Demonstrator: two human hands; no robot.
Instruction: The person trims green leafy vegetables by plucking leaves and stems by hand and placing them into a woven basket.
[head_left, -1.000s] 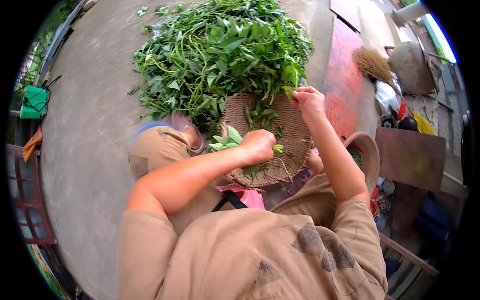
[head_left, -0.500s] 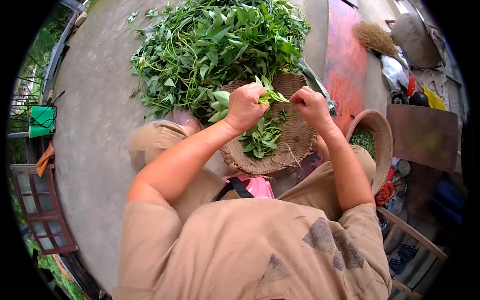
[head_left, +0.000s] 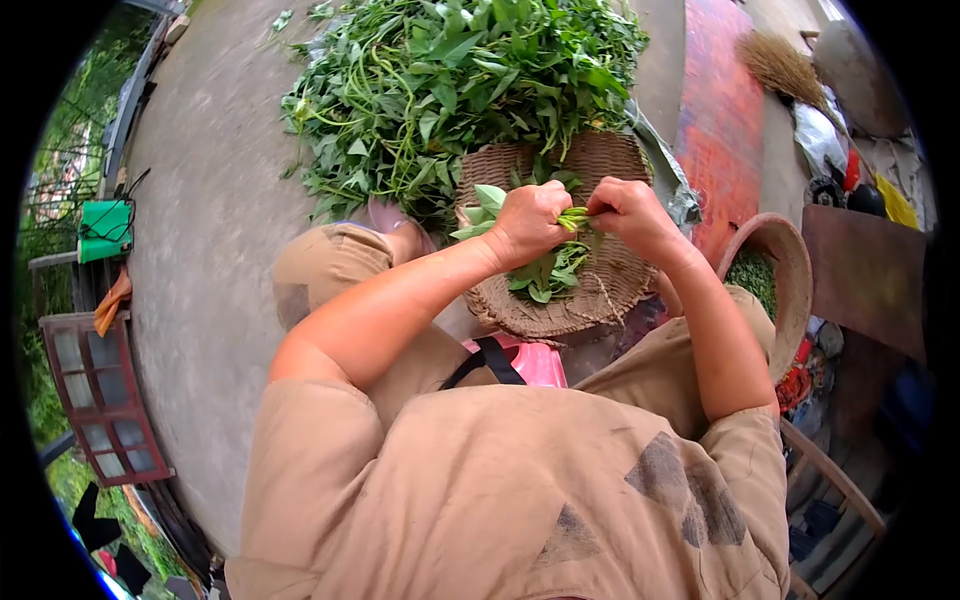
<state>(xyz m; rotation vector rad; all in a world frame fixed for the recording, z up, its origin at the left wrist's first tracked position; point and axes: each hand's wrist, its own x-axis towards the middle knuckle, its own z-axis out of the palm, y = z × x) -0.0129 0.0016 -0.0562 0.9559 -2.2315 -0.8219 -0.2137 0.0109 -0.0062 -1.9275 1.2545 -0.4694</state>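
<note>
My left hand (head_left: 528, 222) is closed around a small bunch of leafy green stems (head_left: 573, 219); leaves stick out on its left side and the stem ends on its right. Fingertips of my right hand (head_left: 630, 212) pinch at those stem ends. Both hands are above a woven basket (head_left: 630, 278), with loose picked greens (head_left: 545, 278) lying in it. Beyond the basket rises a big heap of leafy green vines (head_left: 450, 100). What exactly sits between my right fingertips is partly hidden.
A pink stool (head_left: 540, 364) shows between my legs. To the right are a round tub (head_left: 795, 290) holding chopped greens (head_left: 752, 278), a red board (head_left: 715, 130), a straw broom (head_left: 780, 65) and a brown panel (head_left: 862, 275). A window frame (head_left: 105, 395) stands at the left.
My right hand has come closer to my left, at the stem ends of the bunch. The whole view has shifted slightly, so the surroundings appear farther right.
</note>
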